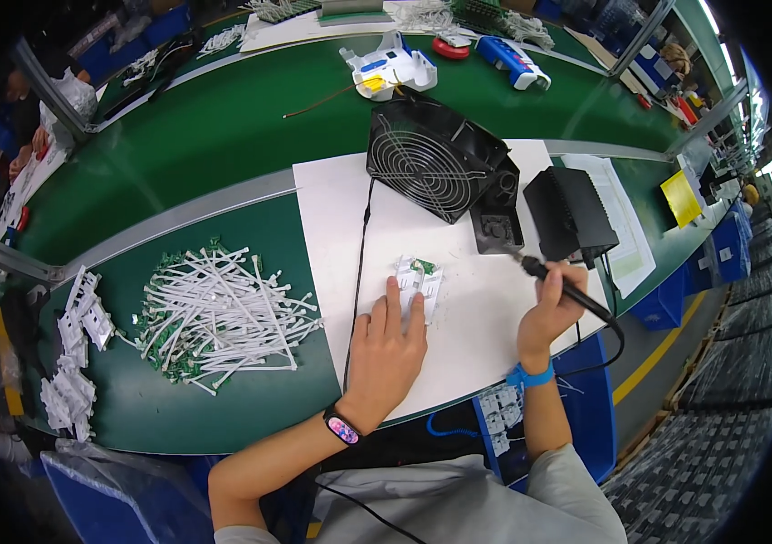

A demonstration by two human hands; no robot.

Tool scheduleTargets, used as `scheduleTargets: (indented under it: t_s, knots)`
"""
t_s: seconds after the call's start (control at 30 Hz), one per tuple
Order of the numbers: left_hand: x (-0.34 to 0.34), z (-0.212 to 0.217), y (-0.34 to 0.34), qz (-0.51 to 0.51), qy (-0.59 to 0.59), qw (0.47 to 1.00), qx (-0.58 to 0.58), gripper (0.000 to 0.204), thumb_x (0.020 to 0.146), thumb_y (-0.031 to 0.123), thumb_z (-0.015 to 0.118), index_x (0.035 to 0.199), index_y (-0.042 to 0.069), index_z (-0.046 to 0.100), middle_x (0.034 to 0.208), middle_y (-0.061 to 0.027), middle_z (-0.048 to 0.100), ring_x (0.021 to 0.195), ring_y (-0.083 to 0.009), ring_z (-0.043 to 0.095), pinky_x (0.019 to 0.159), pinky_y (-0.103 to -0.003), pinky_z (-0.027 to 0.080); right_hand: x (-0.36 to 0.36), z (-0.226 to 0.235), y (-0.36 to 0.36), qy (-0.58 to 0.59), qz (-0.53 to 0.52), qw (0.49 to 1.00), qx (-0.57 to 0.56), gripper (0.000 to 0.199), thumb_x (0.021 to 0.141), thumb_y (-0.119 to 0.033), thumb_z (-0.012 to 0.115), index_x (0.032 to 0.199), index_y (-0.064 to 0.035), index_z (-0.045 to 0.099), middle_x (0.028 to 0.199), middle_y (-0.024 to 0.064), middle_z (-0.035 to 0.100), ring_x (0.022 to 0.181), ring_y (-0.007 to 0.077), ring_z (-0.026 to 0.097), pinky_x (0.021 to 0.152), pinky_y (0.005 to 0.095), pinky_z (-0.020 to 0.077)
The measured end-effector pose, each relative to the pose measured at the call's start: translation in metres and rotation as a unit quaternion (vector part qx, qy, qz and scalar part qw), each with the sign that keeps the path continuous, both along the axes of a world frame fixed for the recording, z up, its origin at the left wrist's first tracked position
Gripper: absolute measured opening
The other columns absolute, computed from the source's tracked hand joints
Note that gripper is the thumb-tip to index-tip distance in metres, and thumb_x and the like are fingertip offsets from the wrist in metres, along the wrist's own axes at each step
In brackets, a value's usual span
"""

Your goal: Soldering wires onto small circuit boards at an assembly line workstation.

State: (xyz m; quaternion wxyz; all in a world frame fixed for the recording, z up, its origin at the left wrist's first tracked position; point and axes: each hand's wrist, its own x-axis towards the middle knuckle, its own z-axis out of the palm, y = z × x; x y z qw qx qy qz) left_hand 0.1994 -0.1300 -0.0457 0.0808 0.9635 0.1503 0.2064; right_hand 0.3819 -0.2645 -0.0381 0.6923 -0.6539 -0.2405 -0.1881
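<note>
My left hand [388,346] lies with its fingers stretched out over a small white plastic part [429,304] on the white sheet. A little green circuit board [421,266] sits at the far end of that part. In my right hand [551,304] is a black soldering iron [576,292], held like a pen. Its tip points left, close to the black soldering stand [498,232]; whether the two touch I cannot tell. Left of the sheet lies a heap of white cables with green boards [223,313].
A black fan with a wire guard [426,168] stands beyond the white part. Right of it is a black box-shaped unit [571,216] on papers. White plastic parts [73,363] are piled at the far left. Blue bins [123,494] stand below the table's edge. The iron's cord loops down at right.
</note>
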Motion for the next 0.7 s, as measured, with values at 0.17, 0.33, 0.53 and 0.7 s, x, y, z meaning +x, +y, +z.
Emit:
scheduleTargets:
  t_s: [0.17,0.33,0.53,0.7]
  knots:
    - [-0.003,0.000,0.001,-0.001,-0.007,1.000,-0.003,0.048,0.087,0.019,0.071,0.132,0.003,0.063,0.146,-0.0274,0.050,0.115,-0.0328,0.057,0.091,-0.041,0.047,0.043,0.031,-0.001,-0.026,-0.050,0.998,-0.023,0.012,0.104,-0.011,0.058,0.102,0.0003,0.061,0.095,0.0035,0.059,0.086,0.0073,0.053,0.076,0.0220,0.0440]
    - [-0.002,-0.004,0.003,-0.007,-0.008,1.000,-0.004,0.048,0.088,0.021,0.070,0.133,0.003,0.063,0.144,-0.0274,0.051,0.114,-0.0326,0.057,0.092,-0.042,0.046,0.073,0.046,0.040,-0.019,-0.010,0.988,-0.152,0.016,0.101,-0.014,0.063,0.096,0.0007,0.062,0.077,0.0011,0.060,0.070,0.0083,0.054,0.064,0.0258,0.0446]
    - [-0.003,0.009,0.007,-0.030,-0.033,0.998,-0.037,0.045,0.091,0.024,0.066,0.129,0.000,0.065,0.141,-0.0311,0.053,0.108,-0.0309,0.056,0.089,-0.039,0.045,0.084,0.021,0.071,-0.086,-0.047,0.967,-0.234,0.015,0.098,-0.015,0.068,0.101,-0.0005,0.065,0.065,0.0031,0.057,0.059,0.0114,0.053,0.057,0.0294,0.0433]
    - [-0.006,0.006,0.011,-0.026,-0.055,0.995,-0.075,0.046,0.086,0.027,0.074,0.122,0.001,0.065,0.135,-0.0254,0.056,0.106,-0.0346,0.056,0.091,-0.042,0.046,0.080,0.014,0.068,-0.101,0.003,0.972,-0.215,0.014,0.098,-0.010,0.067,0.107,0.0001,0.067,0.074,0.0048,0.062,0.066,0.0111,0.055,0.062,0.0253,0.0446]
